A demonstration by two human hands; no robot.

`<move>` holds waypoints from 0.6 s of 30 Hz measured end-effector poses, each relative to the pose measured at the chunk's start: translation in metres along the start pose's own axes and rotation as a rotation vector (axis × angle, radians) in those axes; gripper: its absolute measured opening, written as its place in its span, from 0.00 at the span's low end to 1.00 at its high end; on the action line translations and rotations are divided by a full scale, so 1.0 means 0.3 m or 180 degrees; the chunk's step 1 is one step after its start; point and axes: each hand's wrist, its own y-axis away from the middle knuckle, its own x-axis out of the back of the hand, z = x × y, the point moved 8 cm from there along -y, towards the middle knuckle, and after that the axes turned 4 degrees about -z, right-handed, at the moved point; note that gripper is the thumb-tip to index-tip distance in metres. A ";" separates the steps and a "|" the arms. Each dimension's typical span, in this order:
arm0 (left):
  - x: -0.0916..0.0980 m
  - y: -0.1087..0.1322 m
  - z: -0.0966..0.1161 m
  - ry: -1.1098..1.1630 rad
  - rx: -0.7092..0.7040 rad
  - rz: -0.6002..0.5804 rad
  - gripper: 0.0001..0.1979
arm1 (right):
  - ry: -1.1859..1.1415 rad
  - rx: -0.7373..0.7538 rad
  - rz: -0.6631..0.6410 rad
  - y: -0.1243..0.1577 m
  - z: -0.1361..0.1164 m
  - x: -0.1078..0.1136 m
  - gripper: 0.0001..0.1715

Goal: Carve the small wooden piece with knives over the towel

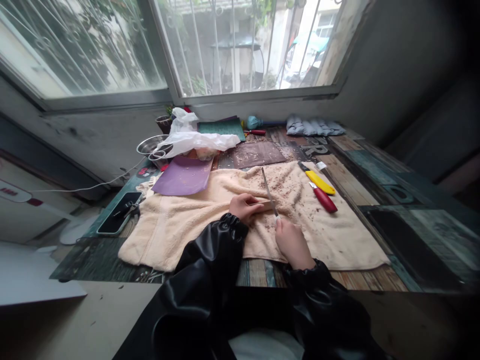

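Note:
My left hand (243, 208) is closed, pinching a small light strip of wood (267, 205) low over the beige towel (198, 215). In my right hand (294, 243) is the pale handle end of a long, thin dark file (267, 188). Its blade points away from me and crosses the wood strip near the strip's tip. Brown shavings are scattered over the cloth around both hands. To the right, on the same towel, lie a yellow-handled cutter (320, 182) and a red-handled carving knife (323, 198), side by side.
A purple sheet (183, 176) overlaps the towel's far left. Behind it are a white plastic bag (204, 141) and a metal bowl (144, 145). A phone (119, 215) with keys lies left. A brown sheet (258, 153), green mat (221, 128) and grey padded packet (315, 126) lie by the window.

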 end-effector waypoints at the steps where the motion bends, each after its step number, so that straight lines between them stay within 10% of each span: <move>1: 0.005 -0.003 -0.009 0.0082 0.0027 0.0025 0.17 | -0.0011 0.0006 -0.0025 -0.006 -0.008 0.007 0.24; 18: -0.028 0.059 0.120 -0.2126 -0.0583 0.0556 0.11 | -0.0062 -0.0071 -0.0071 -0.021 -0.016 0.018 0.23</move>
